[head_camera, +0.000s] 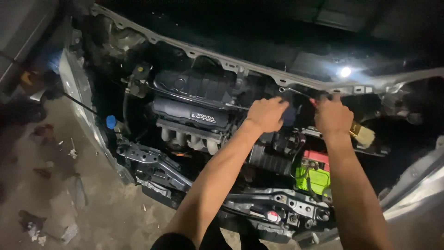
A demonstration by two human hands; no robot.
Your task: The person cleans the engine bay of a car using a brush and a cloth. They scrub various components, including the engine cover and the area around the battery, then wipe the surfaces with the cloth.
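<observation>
We reach both arms into an open engine bay (pixel 138 153). Our left hand (pixel 267 114) is curled into a loose fist, fingers pressed together, over the dark parts just right of the black engine cover (pixel 189 113); what it grips, we cannot tell. Our right hand (pixel 333 115) is closed too, its fingers pinching a thin metal rod (pixel 296 91) that runs left along the grey cowl rail (pixel 222 60). A brush (pixel 363 134) with pale bristles sticks out just beside that hand. The battery (pixel 314 173), red on top with a green side, sits below it, between our forearms.
</observation>
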